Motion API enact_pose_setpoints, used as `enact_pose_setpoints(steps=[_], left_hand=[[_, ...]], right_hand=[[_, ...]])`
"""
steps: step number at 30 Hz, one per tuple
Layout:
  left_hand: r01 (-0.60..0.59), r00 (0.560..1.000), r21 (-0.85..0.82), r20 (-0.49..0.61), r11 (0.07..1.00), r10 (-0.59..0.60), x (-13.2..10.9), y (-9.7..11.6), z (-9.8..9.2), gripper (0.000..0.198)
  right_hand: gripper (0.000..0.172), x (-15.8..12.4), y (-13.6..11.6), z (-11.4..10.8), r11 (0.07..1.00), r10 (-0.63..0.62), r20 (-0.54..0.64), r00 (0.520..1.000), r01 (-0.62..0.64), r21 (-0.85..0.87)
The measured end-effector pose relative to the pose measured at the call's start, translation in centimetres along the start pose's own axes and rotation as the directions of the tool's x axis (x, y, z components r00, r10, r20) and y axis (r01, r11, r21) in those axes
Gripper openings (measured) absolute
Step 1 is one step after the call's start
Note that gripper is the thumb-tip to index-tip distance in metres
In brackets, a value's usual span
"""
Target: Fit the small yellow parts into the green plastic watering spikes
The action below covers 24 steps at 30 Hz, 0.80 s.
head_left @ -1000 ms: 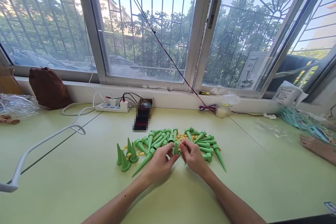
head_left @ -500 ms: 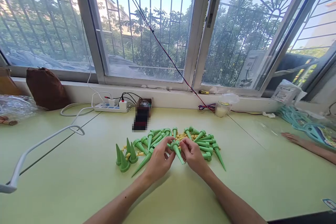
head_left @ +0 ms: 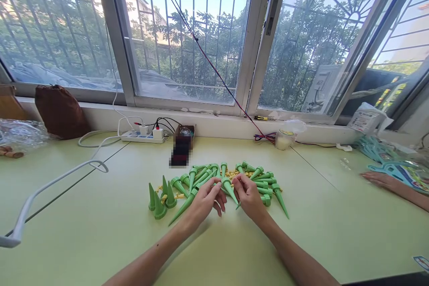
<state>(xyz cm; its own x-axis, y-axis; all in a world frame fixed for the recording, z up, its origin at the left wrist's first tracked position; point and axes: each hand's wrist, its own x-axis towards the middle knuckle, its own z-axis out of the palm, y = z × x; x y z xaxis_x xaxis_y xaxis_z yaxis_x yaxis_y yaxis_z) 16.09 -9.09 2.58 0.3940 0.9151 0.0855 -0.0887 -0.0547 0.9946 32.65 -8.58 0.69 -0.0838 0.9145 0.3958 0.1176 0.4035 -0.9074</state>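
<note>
A green plant watering spike [head_left: 230, 191] is tilted in front of me, cap up and tip down toward me. The thumb and forefinger of my left hand [head_left: 207, 199] pinch its cap from the left, with the other fingers loosely spread below. My right hand [head_left: 248, 195] is closed in a pinch at the cap's right side; what lies between those fingertips is hidden. Another green tip shows under my right hand. Around both hands lie several loose green spikes [head_left: 264, 183] and a heap of small yellow valve pieces [head_left: 231, 173]. Several spikes [head_left: 160, 209] stand tip-up at left.
Behind the spikes are a dark, blurred-out object [head_left: 181, 149], a power strip [head_left: 144, 136] and a jar [head_left: 284, 139]. A white curved rod [head_left: 50, 183] reaches in at left. Another person's hand [head_left: 382, 179] rests at right beside turquoise plastic pieces [head_left: 398, 170].
My left hand's lower fingers have loosened and spread downward. The spike has turned slightly, its tip swinging a little right. At right, the other person's hand has shifted slightly.
</note>
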Motion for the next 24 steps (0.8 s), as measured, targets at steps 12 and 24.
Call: enact_pose_setpoints(steps=[12, 24], left_hand=[[-0.132, 0.991, 0.223, 0.005, 0.966, 0.134, -0.29, -0.73, -0.52, 0.041], [-0.218, 0.968, 0.477, -0.007, 0.851, 0.252, -0.67, -0.08, -0.29, 0.025]], right_hand=[[0.036, -0.32, -0.01, -0.14, 0.993, -0.018, 0.079, 0.997, 0.027, -0.115], [0.037, -0.28, -0.19, -0.19, 0.993, -0.003, 0.083, 0.997, 0.012, -0.118]])
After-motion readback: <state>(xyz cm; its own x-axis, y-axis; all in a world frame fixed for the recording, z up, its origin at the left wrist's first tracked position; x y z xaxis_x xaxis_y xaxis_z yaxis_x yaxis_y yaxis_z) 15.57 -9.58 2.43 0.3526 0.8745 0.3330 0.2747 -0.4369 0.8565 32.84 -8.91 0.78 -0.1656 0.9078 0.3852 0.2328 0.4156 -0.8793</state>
